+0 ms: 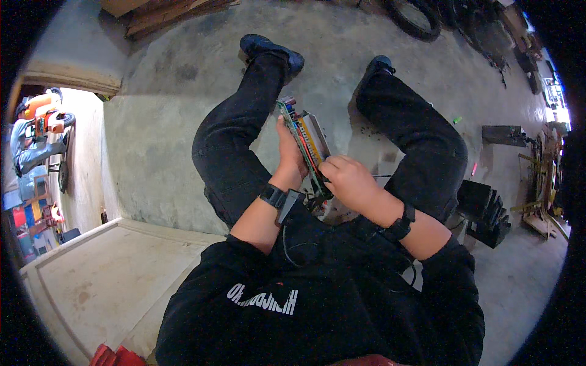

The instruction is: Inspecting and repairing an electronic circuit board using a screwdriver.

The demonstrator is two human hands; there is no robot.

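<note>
A long circuit board (303, 141) is held up between my knees, crowded with components and with a pale metal plate (315, 133) along its right side. My left hand (289, 148) grips the board from its left edge, thumb pointing up along it. At the board's lower right side, my right hand (349, 181) is closed in a pinch against it. What sits between those fingertips is hidden. Dark parts and wires hang around the board's lower end, close to my lap.
Black finned blocks (483, 210) and a dark metal piece (503, 135) lie on the floor at the right. A green stick (457, 120) and a pink stick (473, 169) are nearer. Tyres (415, 18) rest at the far right; a pale panel (116, 268) is at the lower left.
</note>
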